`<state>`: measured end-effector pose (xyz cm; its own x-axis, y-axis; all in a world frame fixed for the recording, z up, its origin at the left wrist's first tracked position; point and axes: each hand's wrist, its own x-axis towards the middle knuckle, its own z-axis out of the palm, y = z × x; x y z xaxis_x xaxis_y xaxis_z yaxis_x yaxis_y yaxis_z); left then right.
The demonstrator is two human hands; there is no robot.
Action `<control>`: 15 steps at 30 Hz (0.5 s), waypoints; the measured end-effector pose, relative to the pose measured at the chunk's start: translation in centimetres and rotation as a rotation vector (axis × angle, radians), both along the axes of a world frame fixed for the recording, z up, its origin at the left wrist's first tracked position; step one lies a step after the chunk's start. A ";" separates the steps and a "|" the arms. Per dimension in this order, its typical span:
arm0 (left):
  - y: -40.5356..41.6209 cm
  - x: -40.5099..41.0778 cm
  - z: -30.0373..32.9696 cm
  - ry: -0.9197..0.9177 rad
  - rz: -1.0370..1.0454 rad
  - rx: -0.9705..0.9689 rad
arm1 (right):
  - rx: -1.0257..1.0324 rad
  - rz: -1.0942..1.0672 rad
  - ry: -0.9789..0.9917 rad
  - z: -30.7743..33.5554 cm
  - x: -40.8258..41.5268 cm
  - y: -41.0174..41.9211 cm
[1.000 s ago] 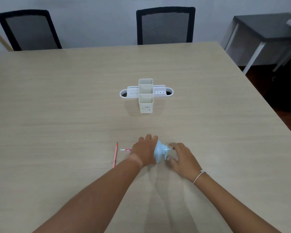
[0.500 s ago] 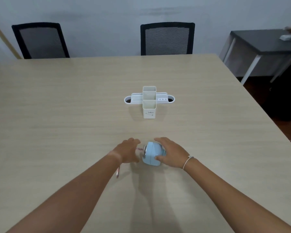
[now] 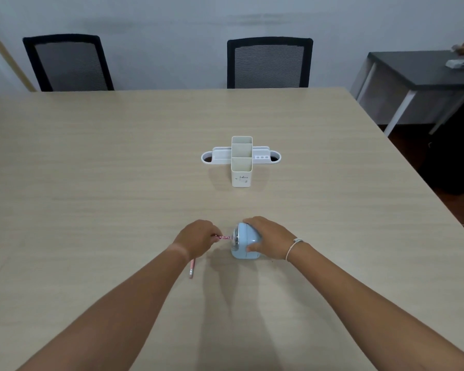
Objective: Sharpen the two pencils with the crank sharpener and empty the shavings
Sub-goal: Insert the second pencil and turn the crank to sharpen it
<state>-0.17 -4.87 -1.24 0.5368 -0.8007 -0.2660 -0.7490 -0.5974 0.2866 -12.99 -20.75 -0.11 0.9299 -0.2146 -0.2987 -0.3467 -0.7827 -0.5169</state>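
- Two bare hands are being seen from above at the near middle of a pale wooden table (image 3: 91, 183), working together on a small job.
- A light blue crank sharpener (image 3: 243, 244) is being held down on the table by the right hand (image 3: 269, 241), whose fingers are curled over its top and side.
- A pink patterned pencil (image 3: 224, 237) is being pinched by the left hand (image 3: 197, 241) and pointed at the sharpener's left face; whether its tip is being seated inside cannot be told.
- A second pink pencil (image 3: 191, 269) is lying on the table, partly hidden under the left wrist.
- A white desk organizer (image 3: 241, 162) is standing well apart, farther back.
- Judging by looks, the plastic sharpener is being treated as light and likely to slide, so firm downward bracing is being called for; the pencil is stiff but its lead is brittle, so it is best gripped close to the sharpener.
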 end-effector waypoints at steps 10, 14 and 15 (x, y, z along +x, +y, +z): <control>0.4 -0.5 -0.4 -0.031 0.014 -0.011 | 0.011 -0.037 -0.015 -0.4 -0.2 0.3; 0.7 -0.1 -0.6 -0.037 0.011 -0.021 | 0.012 -0.043 -0.023 -0.5 -0.3 0.4; 0.9 0.0 -0.7 -0.038 0.011 -0.029 | 0.012 -0.044 -0.022 -0.5 -0.3 0.4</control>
<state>-0.20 -4.01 -1.91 0.5549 -0.8017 -0.2220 -0.7529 -0.5975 0.2759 -13.30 -20.32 -0.64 0.9261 -0.2517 -0.2809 -0.3687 -0.7611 -0.5337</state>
